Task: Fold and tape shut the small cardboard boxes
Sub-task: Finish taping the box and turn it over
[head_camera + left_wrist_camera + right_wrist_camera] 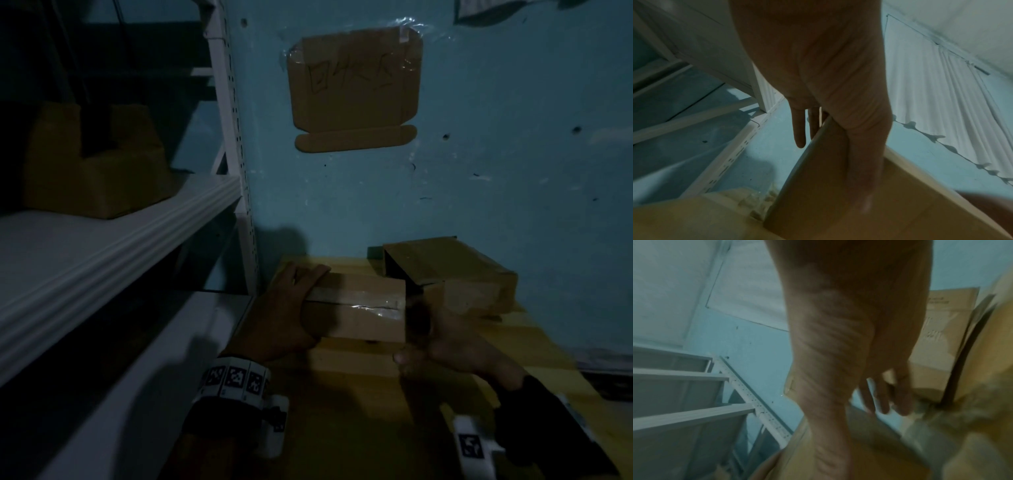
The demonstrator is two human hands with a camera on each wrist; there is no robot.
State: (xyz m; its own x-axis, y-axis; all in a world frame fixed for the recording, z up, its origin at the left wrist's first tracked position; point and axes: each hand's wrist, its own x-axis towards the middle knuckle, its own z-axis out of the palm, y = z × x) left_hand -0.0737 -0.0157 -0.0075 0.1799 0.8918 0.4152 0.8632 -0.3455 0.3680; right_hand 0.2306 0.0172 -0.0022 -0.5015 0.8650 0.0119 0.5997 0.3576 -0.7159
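Tape glints along the top seam of the small cardboard box, which sits on the yellow table with its long axis running left to right across the view. Left hand clamps its left end, fingers draped over the top and thumb on the near face. Right hand is at the opposite end, blurred in motion; whether its fingers hold anything I cannot tell. That right end looks like the next spot to press down, and the right hand is nearer. Just behind, almost touching, lies a second box with a flap open. White shelving crowds the left side, carrying another carton.
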